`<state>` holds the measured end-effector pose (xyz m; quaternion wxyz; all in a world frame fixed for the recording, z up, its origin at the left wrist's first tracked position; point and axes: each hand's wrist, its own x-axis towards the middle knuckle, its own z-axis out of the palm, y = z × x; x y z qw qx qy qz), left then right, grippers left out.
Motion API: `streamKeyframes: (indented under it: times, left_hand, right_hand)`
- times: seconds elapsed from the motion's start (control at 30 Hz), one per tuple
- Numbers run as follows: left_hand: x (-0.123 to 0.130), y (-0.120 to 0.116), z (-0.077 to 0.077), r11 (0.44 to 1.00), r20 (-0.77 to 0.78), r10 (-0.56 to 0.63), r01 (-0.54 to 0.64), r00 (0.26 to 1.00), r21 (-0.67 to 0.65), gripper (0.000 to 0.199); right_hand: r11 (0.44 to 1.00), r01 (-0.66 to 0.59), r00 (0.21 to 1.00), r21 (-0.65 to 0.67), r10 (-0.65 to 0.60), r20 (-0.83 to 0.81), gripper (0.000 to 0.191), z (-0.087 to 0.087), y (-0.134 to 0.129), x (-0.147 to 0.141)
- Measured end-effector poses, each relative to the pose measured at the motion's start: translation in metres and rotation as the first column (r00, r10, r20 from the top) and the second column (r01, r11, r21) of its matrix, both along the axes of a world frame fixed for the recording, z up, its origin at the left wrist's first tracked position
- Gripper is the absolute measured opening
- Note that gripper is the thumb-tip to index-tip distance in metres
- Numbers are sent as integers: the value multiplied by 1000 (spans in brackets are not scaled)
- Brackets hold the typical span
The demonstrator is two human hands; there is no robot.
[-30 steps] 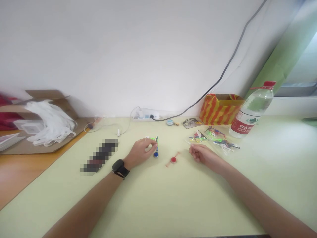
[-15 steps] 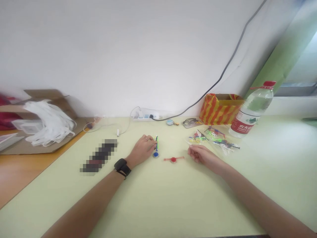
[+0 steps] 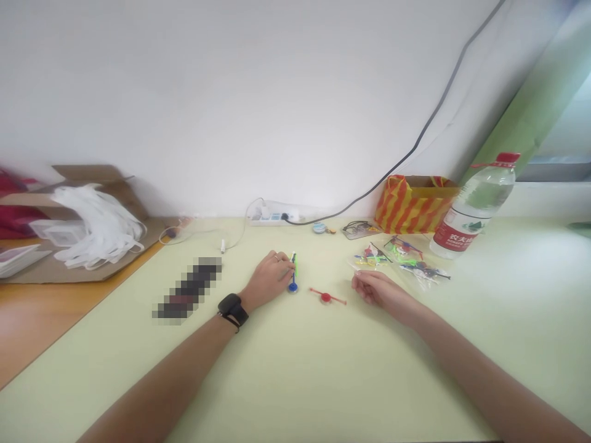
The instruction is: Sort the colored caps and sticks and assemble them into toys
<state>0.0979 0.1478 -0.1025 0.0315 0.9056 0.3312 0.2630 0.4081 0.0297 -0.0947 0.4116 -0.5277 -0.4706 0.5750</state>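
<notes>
My left hand [image 3: 270, 278] is closed near the middle of the table, thumb and fingers together at a small bundle of thin plastic sticks. A green stick [image 3: 296, 264] shows beside the fingertips, and below it a blue plastic piece with a round disc [image 3: 292, 287]; the fingers partly hide both. To the right, apart from both hands, a red two-armed plastic piece with a round hub [image 3: 325, 298] lies on the table. My right hand [image 3: 375, 289] rests on its side further right, fingers curled, with nothing visible in them.
Clear bags of coloured plastic pieces [image 3: 406, 252] lie behind my right hand. A large water bottle [image 3: 475, 209] and a striped bag [image 3: 410, 206] stand at the back right. A power strip [image 3: 268, 218] lies by the wall; a box of white straps [image 3: 99, 224] stands left.
The red piece has turned, its right arm now pointing towards me, with neither hand touching it. My hands stay almost in place; the whole view has shifted slightly.
</notes>
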Motion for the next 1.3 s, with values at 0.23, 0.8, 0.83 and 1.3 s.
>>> streamKeyframes:
  times: [0.23,0.8,0.83,1.3]
  left_hand:
    - [1,2,0,999,27,4,-4,1000,-33,19]
    - [1,1,2,995,200,21,-1,980,-96,14]
    - [1,0,3,995,208,18,2,978,-96,14]
    - [1,-2,0,901,518,195,57,833,-430,16]
  right_hand:
    - [1000,-8,1000,4,8,-4,47,0,-1,0]
    - [999,7,995,36,-10,98,48,10,-7,-6]
    - [999,-2,993,54,-5,120,48,11,-8,-7]
    - [717,-393,800,576,-42,598,26,1,-23,-31]
